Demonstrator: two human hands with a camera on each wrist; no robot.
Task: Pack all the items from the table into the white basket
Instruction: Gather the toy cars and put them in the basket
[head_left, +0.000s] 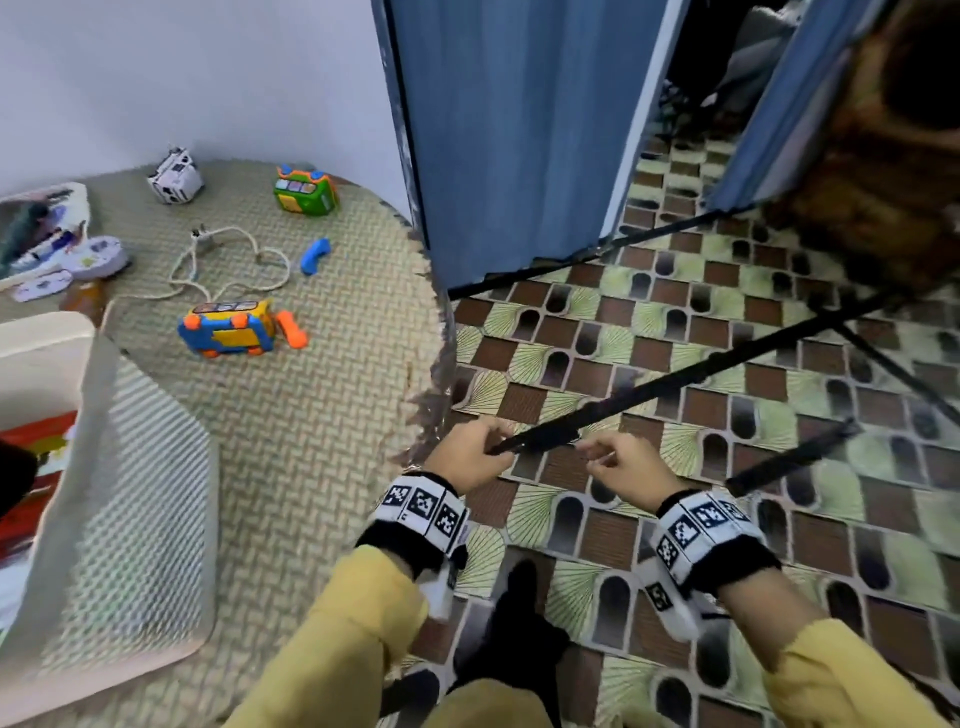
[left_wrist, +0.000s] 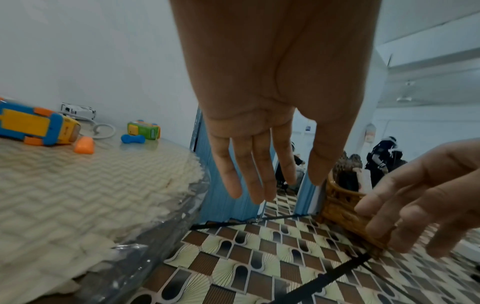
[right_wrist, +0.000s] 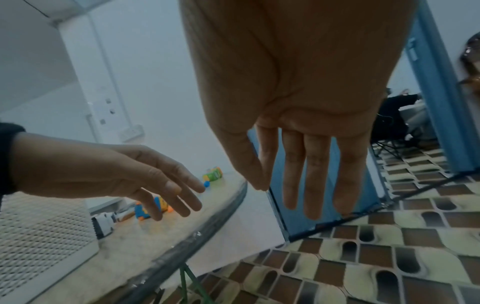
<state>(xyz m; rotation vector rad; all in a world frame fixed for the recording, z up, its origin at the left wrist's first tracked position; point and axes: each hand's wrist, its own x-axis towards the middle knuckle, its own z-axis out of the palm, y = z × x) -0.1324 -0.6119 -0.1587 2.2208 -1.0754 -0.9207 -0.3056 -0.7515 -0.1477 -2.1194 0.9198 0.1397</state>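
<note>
The white perforated plastic basket (head_left: 130, 493) at nine o'clock holds a red-and-white item I cannot identify. On the woven mat-covered table (head_left: 322, 415) lie a blue-and-yellow toy phone (head_left: 228, 328), green toy phone (head_left: 305, 191), blue handset (head_left: 315, 255) and white cord (head_left: 228, 260), at about eleven o'clock. Left hand (head_left: 467, 457) and right hand (head_left: 626, 465) hang empty over the tiled floor (head_left: 675, 519) at five o'clock, fingers loosely extended.

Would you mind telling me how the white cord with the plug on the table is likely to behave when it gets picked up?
The white cord lies in loose loops, so it will probably be floppy and trail. Its plug end may dangle and swing. It looks light.
</note>
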